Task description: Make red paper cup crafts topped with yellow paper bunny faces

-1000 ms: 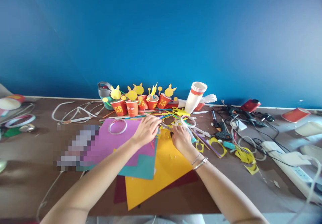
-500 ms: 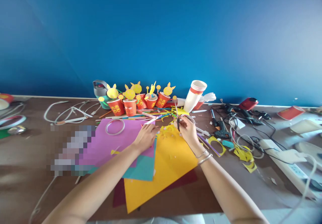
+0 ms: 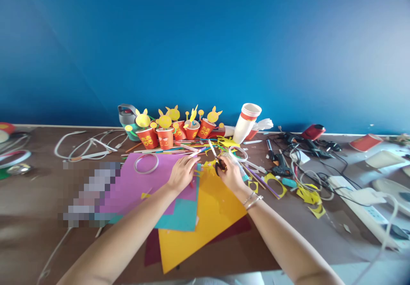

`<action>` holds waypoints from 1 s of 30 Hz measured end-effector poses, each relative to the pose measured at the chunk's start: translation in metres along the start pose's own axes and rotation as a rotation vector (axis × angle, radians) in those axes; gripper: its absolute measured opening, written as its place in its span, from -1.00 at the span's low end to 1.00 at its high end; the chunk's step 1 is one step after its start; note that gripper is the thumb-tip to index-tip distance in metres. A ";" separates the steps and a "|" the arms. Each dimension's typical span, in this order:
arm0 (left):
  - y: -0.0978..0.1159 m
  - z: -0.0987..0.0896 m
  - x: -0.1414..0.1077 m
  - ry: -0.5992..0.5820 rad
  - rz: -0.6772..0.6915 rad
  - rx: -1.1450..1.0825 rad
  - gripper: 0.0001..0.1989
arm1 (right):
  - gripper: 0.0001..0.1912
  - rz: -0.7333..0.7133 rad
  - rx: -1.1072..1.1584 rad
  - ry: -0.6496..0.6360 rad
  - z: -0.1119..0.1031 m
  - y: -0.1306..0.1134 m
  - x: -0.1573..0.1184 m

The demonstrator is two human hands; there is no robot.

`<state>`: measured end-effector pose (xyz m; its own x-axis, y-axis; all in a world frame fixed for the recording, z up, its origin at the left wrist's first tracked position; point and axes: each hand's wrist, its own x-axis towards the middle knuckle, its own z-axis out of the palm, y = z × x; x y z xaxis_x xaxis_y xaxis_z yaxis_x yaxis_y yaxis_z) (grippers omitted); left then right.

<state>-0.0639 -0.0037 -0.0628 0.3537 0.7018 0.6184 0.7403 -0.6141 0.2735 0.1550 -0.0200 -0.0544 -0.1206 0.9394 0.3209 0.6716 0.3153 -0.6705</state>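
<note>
My right hand (image 3: 229, 173) is closed round the dark handles of a pair of scissors (image 3: 212, 148), whose blades point up and to the left. My left hand (image 3: 185, 172) is closed over the right edge of the purple sheet (image 3: 128, 182), its fingertips at a pale, thin piece (image 3: 199, 151) too small to name. Between and below the hands lies a yellow-orange sheet (image 3: 208, 216) with small yellow scraps at its top, overlapping a teal sheet (image 3: 182, 216). A white tape roll (image 3: 238, 153) rests just beyond my right hand.
Red cups (image 3: 147, 138) with yellow paper figures stand at the back, beside a leaning stack of white cups (image 3: 246, 125). To the right are a glue gun (image 3: 282, 165), tangled cables, yellow offcuts (image 3: 276, 185) and a power strip (image 3: 358, 208). White cable (image 3: 92, 142) lies left.
My right hand has moved left and slightly down with the scissors, whose blades now tilt left. The white tape roll beyond it shows more. My left hand has shifted slightly left.
</note>
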 end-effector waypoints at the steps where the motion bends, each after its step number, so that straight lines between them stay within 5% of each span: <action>1: -0.001 0.000 0.000 0.013 0.007 -0.009 -0.75 | -0.66 -0.004 -0.040 -0.018 -0.001 -0.002 0.000; 9: -0.006 0.004 0.000 0.094 0.047 -0.063 -0.77 | -0.66 0.071 -0.537 -0.171 -0.019 -0.024 -0.004; 16: -0.009 0.011 -0.002 0.102 0.018 -0.095 -0.74 | -0.73 0.073 -0.330 -0.450 -0.046 -0.020 0.025; 18: -0.009 0.011 -0.001 0.127 0.028 -0.106 -0.73 | -0.83 0.034 -0.360 -0.264 -0.070 -0.022 0.047; 22: -0.009 0.008 0.002 0.154 0.052 -0.097 -0.71 | -0.64 0.029 -0.615 0.245 -0.129 -0.030 0.104; 23: -0.008 0.008 0.002 0.157 0.053 -0.092 -0.71 | -0.63 0.006 -0.695 0.275 -0.143 -0.031 0.118; 26: -0.007 0.005 0.004 0.159 0.058 -0.087 -0.69 | -0.65 0.059 -0.881 -0.008 -0.170 -0.034 0.148; 30: -0.004 0.003 0.005 0.165 0.064 -0.074 -0.69 | -0.67 -0.013 -1.019 -0.216 -0.180 -0.040 0.164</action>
<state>-0.0636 0.0034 -0.0627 0.2957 0.5952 0.7472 0.6733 -0.6847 0.2789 0.2404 0.0971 0.1454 -0.1928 0.9725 0.1305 0.9563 0.1564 0.2472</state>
